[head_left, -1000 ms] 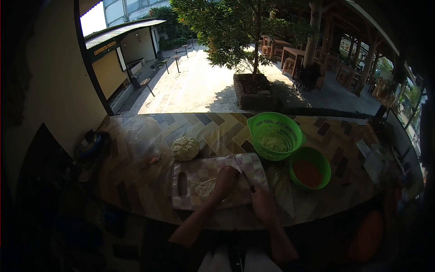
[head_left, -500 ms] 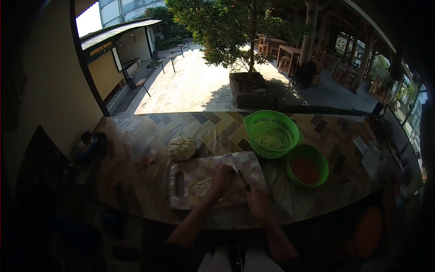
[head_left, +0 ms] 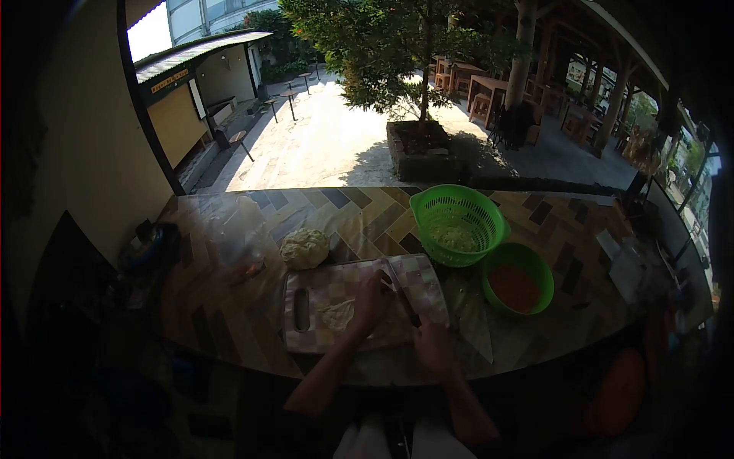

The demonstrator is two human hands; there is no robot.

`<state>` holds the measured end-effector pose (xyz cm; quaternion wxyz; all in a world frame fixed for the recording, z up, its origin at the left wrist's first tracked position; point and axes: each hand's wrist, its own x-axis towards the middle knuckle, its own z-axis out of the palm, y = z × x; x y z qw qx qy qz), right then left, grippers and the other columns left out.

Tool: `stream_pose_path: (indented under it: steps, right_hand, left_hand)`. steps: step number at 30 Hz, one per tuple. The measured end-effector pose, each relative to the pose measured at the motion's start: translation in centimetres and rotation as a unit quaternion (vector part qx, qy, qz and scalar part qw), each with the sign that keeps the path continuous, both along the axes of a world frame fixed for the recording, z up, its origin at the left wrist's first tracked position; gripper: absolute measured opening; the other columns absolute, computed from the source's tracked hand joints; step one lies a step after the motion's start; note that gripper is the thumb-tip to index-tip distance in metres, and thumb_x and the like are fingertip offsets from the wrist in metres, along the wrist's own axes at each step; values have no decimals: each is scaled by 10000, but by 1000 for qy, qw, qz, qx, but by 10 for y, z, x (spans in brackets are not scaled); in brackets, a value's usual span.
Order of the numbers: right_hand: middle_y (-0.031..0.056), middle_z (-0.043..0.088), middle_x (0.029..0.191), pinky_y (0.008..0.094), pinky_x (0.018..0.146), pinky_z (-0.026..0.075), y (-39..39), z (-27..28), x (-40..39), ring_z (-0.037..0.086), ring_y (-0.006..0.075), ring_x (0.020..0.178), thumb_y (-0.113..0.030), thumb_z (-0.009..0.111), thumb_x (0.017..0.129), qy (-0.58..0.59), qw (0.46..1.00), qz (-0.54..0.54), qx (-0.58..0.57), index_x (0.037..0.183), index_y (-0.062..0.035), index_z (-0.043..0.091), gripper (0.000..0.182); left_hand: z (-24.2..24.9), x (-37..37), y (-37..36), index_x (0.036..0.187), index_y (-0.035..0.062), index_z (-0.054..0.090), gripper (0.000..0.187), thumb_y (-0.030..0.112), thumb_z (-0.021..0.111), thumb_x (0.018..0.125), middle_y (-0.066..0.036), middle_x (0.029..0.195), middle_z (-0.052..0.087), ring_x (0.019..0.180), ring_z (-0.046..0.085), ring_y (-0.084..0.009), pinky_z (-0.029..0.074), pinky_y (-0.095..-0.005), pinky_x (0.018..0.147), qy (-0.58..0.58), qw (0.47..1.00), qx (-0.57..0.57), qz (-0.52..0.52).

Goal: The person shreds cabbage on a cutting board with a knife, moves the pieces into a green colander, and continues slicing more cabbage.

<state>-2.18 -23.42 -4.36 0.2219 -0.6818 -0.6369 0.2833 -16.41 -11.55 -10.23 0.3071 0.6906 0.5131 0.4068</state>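
Observation:
My right hand (head_left: 434, 346) grips a knife (head_left: 408, 307), its blade pointing away from me across the checkered cutting board (head_left: 367, 274). Close to the left side of the blade, my left hand (head_left: 372, 298) rests on the board with its fingers curled together. Whatever they hold is too dark and small to make out. A thin pale piece, perhaps a leaf (head_left: 336, 314), lies on the board left of that hand. Just beyond the board's far left edge sits a pale, rumpled round lump (head_left: 305, 249), possibly a cabbage.
Right of the board, a green colander (head_left: 424, 210) holds pale shreds, and a green bowl (head_left: 547, 283) contains something orange. Clear plastic (head_left: 237, 222) lies at the table's left. Papers or packets (head_left: 627, 268) are at the right. A potted tree (head_left: 424, 149) stands beyond the table.
The knife's handle end has shifted slightly left and its blade looks turned a little. My left hand has moved slightly away from me; its fingers remain curled.

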Motion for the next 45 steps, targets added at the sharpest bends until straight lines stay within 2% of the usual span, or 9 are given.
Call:
stream_pose_path:
  steps: [6, 9, 24, 27, 30, 31, 34, 41, 45]
  right_hand:
    - [272, 652, 940, 516, 769, 513, -10, -19, -21, 638, 445, 901, -130, 451, 933, -79, 996, -43, 12, 1096, 35, 549, 251]
    - [292, 638, 931, 524, 771, 493, 9, -23, -22, 623, 449, 911, -104, 554, 882, -56, 997, -48, 38, 1097, 57, 550, 268]
    - [288, 641, 859, 525, 748, 489, 7, -29, -23, 626, 447, 875, -104, 544, 885, -52, 994, -60, 80, 1062, 71, 569, 251]
    - [240, 653, 819, 488, 681, 486, 23, -30, 6, 648, 406, 796, -123, 556, 889, 35, 988, 12, 151, 1049, 49, 595, 238]
    - [187, 646, 760, 436, 629, 471, 16, -22, 28, 648, 332, 696, -161, 580, 898, 104, 988, -30, 107, 1029, 31, 614, 235]
    - [108, 610, 673, 360, 538, 458, 14, -25, 35, 606, 211, 575, -194, 586, 925, 108, 987, -37, 112, 1053, 14, 607, 246]
    - [39, 564, 632, 295, 464, 425, 10, -31, 48, 545, 115, 510, -201, 575, 944, 197, 978, -57, 37, 1085, -13, 593, 236]
    - [-8, 533, 624, 247, 422, 382, 1, -15, 49, 486, 61, 486, -211, 572, 955, 240, 970, -47, 2, 1096, -12, 578, 244]
    - [-14, 532, 626, 235, 415, 367, -7, 10, 50, 464, 52, 471, -214, 585, 952, 247, 966, -75, 25, 1092, -11, 583, 247]
  left_hand:
    - [-10, -3, 1, 955, 11, 561, 241, 38, 690, 753, -190, 827, 693, 795, 690, -315, 530, -392, 693, -29, 999, 16, -21]
    - [-7, -1, -4, 938, 12, 561, 221, 35, 682, 755, -194, 818, 693, 777, 692, -319, 531, -397, 681, -24, 999, 18, -26]
    - [0, -1, -5, 875, 3, 586, 169, 46, 699, 757, -202, 841, 687, 792, 684, -324, 528, -400, 696, -22, 1000, -5, -4]
    - [2, -1, 0, 890, 1, 624, 134, 39, 662, 768, -198, 856, 685, 795, 675, -330, 525, -404, 709, 9, 1000, 23, -18]
    - [-11, 5, 13, 928, -4, 664, 171, 36, 626, 766, -201, 861, 680, 806, 668, -339, 524, -405, 727, 25, 997, 71, -27]
    - [-14, 6, 15, 947, -7, 673, 199, 35, 618, 760, -204, 864, 678, 815, 666, -341, 523, -405, 734, 21, 996, 83, -38]
    - [-18, 9, 24, 930, -20, 695, 214, 24, 604, 742, -204, 838, 682, 795, 671, -344, 528, -396, 729, 55, 989, 127, -59]
    - [8, 13, 31, 773, -6, 729, 141, -42, 607, 711, -164, 723, 694, 671, 693, -247, 540, -355, 646, 75, 987, 38, -140]
    - [24, 19, 40, 835, -7, 731, 141, -27, 633, 735, -163, 751, 701, 686, 695, -219, 539, -339, 645, 11, 986, -7, -167]
